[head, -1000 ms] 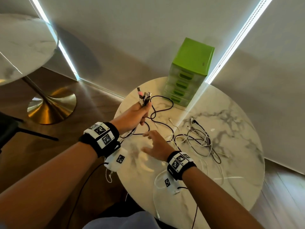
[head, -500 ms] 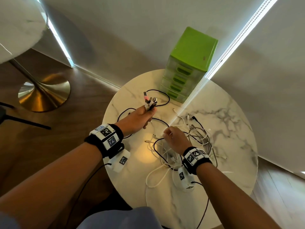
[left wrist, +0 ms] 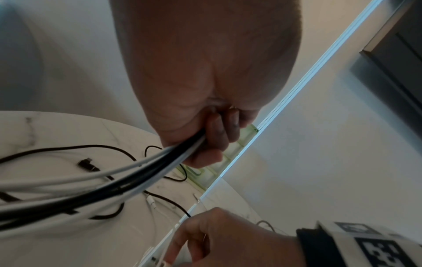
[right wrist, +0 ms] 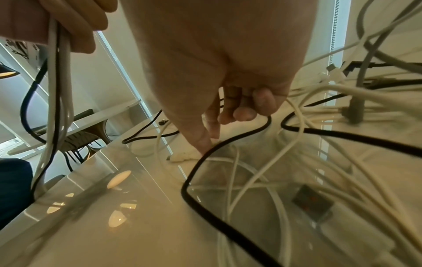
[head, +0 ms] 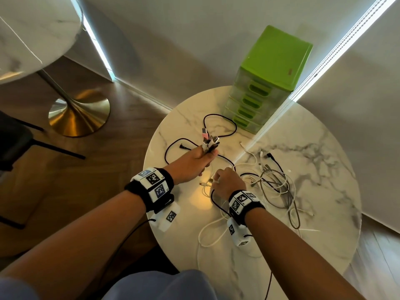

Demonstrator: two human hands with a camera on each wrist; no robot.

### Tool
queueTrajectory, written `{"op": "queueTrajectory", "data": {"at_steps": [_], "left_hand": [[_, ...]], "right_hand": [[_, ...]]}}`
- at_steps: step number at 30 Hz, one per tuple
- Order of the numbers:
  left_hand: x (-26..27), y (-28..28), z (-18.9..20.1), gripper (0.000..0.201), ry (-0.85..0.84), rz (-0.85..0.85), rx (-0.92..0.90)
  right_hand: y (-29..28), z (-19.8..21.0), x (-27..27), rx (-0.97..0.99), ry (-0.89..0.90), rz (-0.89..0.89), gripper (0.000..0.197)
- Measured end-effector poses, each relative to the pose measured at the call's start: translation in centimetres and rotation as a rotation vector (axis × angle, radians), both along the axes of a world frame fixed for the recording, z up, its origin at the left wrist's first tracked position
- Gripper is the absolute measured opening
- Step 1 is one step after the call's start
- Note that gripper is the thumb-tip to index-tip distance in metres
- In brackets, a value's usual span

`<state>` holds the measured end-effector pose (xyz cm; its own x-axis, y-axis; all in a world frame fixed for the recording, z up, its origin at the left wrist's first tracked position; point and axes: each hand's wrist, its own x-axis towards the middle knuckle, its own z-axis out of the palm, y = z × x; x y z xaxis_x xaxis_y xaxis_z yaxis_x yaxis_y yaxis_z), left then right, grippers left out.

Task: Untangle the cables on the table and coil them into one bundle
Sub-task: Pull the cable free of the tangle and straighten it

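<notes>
A: Left hand [head: 195, 162]?
B: Fist clamped round a bunch of cable ends [head: 209, 142], plugs sticking up, held above the round table [head: 324, 239].
A: Right hand [head: 226, 184]?
B: Down on the tabletop, thumb and forefinger pinching a white plug [head: 206, 183].
A: Remaining cables [head: 275, 187]?
B: Tangled loose on the marble, right of that hand. Green drawer box [head: 266, 83] at the far edge.

- A green drawer unit [head: 268, 83] of stacked translucent drawers stands at the far edge of the round marble surface [head: 320, 169], against the wall.
- A second marble-topped table [head: 32, 33] stands off to the left on a brass trumpet base [head: 80, 114].
- Dark herringbone wood floor [head: 104, 161] lies between them.
- Bright light strips [head: 337, 46] run along the pale wall.
- A dark chair [head: 15, 139] sits at the left edge.
</notes>
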<state>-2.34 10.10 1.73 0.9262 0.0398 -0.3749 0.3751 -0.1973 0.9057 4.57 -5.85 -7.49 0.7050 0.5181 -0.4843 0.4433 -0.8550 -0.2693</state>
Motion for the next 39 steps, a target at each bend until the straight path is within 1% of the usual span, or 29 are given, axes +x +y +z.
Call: {"op": "queueTrajectory", "data": {"at_steps": [2, 3, 4, 7, 8, 12, 14, 15, 16, 18, 21, 22, 25, 26, 28, 31, 34, 35, 37, 39], "left_hand": [[-0.1, 0.1, -0.1, 0.030, 0.007, 0.015, -0.002], [0.0, 0.1, -0.1, 0.029, 0.006, 0.025, -0.004], [0.1, 0.1, -0.1, 0.028, 0.002, 0.042, -0.015], [0.5, -0.5, -0.2, 0.028, -0.018, 0.123, -0.091], [0.7, -0.9, -0.1, 0.028, -0.024, 0.144, -0.110], [1.7, -2.8, 0.6, 0.026, -0.070, 0.174, -0.167], [2.2, -3.8, 1.2, 0.026, -0.096, 0.173, -0.203], [2.5, -4.3, 1.5, 0.026, -0.111, 0.169, -0.213], [2.6, -4.7, 1.7, 0.025, -0.129, 0.170, -0.222], [2.8, -5.4, 2.4, 0.023, -0.175, 0.168, -0.255], [2.8, -5.7, 3.1, 0.022, -0.269, 0.145, -0.304], [2.7, -5.7, 3.3, 0.024, -0.289, 0.131, -0.316], [2.2, -5.3, 3.3, 0.043, -0.303, 0.061, -0.310], [2.1, -5.2, 3.2, 0.043, -0.295, 0.047, -0.304], [1.9, -4.9, 3.0, 0.032, -0.284, 0.036, -0.301], [1.8, -4.4, 3.0, 0.023, -0.278, 0.076, -0.326], [2.2, -3.6, 3.3, 0.019, -0.258, 0.162, -0.370], [2.2, -3.5, 3.4, 0.019, -0.247, 0.170, -0.378], [2.2, -3.4, 3.2, 0.022, -0.194, 0.167, -0.386], [1.7, -3.7, 2.8, 0.030, -0.118, 0.182, -0.371]], "right_hand": [[-0.6, 0.0, 0.2, 0.013, -0.013, 0.111, 0.022], [-1.2, 0.0, 0.6, 0.076, -0.016, 0.103, 0.025], [-1.9, 0.1, 1.0, 0.150, 0.003, 0.053, 0.024], [-3.8, 2.1, 2.9, 0.467, 0.148, -0.261, 0.019], [-4.4, 3.7, 3.4, 0.568, 0.208, -0.352, 0.019], [-5.4, 10.6, 5.3, 1.015, 0.296, -0.608, 0.023], [-5.7, 14.1, 5.4, 1.156, 0.371, -0.668, 0.024], [-5.9, 16.0, 5.2, 1.183, 0.391, -0.651, 0.024], [-5.9, 17.1, 5.0, 1.173, 0.395, -0.611, 0.025], [-6.0, 18.9, 3.7, 1.082, 0.369, -0.518, 0.029], [-5.7, 19.1, 1.4, 0.947, 0.355, -0.436, 0.029], [-5.6, 18.7, 0.7, 0.932, 0.363, -0.435, 0.029], [-5.3, 17.6, -1.2, 0.936, 0.368, -0.464, 0.032], [-5.2, 17.3, -1.7, 0.941, 0.365, -0.469, 0.032], [-5.0, 16.9, -2.6, 0.929, 0.339, -0.466, 0.031], [-5.4, 16.3, -3.6, 0.817, 0.237, -0.393, 0.026], [-6.1, 14.9, -4.4, 0.649, 0.014, -0.200, 0.026], [-6.3, 14.4, -4.6, 0.637, -0.047, -0.187, 0.027], [-6.6, 14.0, -4.7, 0.714, -0.115, -0.282, 0.028], [-6.5, 14.5, -4.8, 0.814, -0.154, -0.382, 0.029]]}}
